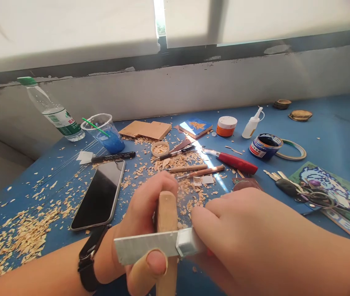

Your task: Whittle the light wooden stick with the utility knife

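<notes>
My left hand (144, 205) is wrapped round an upright piece of wood (167, 218) with a rounded top. My right hand (239, 230) is closed on the handle of a knife (145, 246). Its flat, square-ended blade lies crosswise over the near face of the wood. My left thumb is bent up against the lower edge of the blade. Most of the knife's handle is hidden in my fist; a bit of red shows below it. The bottom of the wood runs out of view.
Wood shavings (33, 230) litter the blue table. A phone (100, 197) lies left of my hands. Beyond are a cup of blue water (110, 137), a bottle (57, 115), a red-handled tool (236, 162), an open tin (264, 147) and keys (304, 193).
</notes>
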A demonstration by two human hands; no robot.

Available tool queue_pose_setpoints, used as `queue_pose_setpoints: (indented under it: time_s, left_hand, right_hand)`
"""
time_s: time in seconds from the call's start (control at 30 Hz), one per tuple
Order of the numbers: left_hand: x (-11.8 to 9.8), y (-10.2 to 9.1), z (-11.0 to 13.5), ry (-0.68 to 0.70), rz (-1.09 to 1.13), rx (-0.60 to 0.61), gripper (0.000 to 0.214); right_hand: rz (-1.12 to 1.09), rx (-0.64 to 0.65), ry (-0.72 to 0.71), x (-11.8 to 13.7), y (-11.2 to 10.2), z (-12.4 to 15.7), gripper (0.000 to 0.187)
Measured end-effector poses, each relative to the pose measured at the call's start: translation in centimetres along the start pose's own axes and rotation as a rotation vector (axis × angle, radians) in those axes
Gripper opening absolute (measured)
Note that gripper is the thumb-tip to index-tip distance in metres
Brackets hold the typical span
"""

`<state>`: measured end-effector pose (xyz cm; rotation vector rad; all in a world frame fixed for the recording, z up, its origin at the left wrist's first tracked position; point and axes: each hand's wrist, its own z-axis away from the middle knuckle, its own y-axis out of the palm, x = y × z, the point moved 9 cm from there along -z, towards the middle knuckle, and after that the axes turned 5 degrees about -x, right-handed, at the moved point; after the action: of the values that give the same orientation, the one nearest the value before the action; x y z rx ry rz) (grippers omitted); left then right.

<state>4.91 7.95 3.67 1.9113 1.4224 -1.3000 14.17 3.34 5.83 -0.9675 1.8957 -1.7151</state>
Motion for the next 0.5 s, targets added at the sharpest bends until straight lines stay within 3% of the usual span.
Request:
queue_pose_setpoints:
  time_s: [0.17,0.33,0.4,0.5]
  left_hand:
    - [0.2,-0.1,0.2,-0.044,-0.085,0.056,0.067]
    - [-0.3,-0.2,0.2,-0.055,-0.089,0.115,0.062]
    - [-0.6,0.1,0.0,-0.031,-0.079,0.161,0.057]
    - [-0.8,0.2,-0.5,0.019,-0.105,0.155,0.052]
  right_hand:
    - [0.046,0.113,-0.107,1.2,1.0,-0.1,0.022]
    - [0.069,0.193,-0.084,1.1,1.3,0.1,0.021]
    - [0.084,0.184,-0.075,1.0,1.2,0.2,0.022]
    - [0.088,0.073,-0.059,0.8,0.6,0.2,0.021]
